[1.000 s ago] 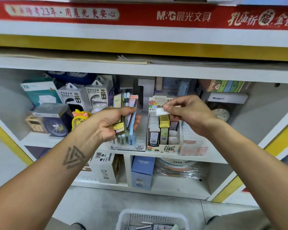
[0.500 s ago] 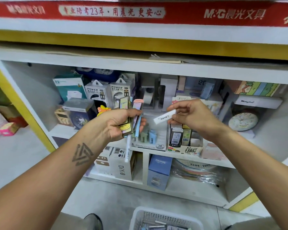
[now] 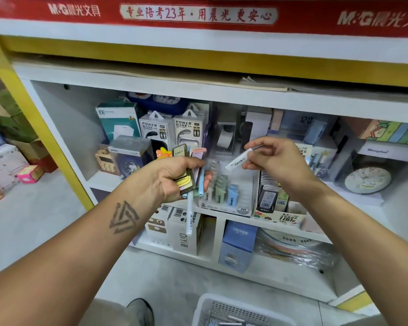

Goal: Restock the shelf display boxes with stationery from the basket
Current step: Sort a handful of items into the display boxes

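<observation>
My left hand (image 3: 172, 178) grips a bundle of stationery (image 3: 190, 175): pastel lead cases and pens, one white pen (image 3: 189, 215) hanging down out of the bundle. My right hand (image 3: 276, 161) pinches a small white lead tube (image 3: 238, 161) in front of the shelf. Below it a clear display box (image 3: 229, 196) marked 2B holds green and blue lead cases. To its right stands a display box of black and yellow lead packs (image 3: 278, 208). The white basket (image 3: 240, 311) sits on the floor at the bottom edge.
Power bank boxes (image 3: 172, 130), a teal box (image 3: 118, 123) and small clocks fill the shelf's left side. A blue CRUHRE box (image 3: 239, 245) and a white DIY box (image 3: 181, 231) stand on the lower shelf. A yellow post (image 3: 33, 118) frames the unit's left side; cartons lie beyond it.
The view has swung left. My right hand has lifted the white lead tube away from the lead-pack box toward the clear 2B box. My left hand keeps its bundle.
</observation>
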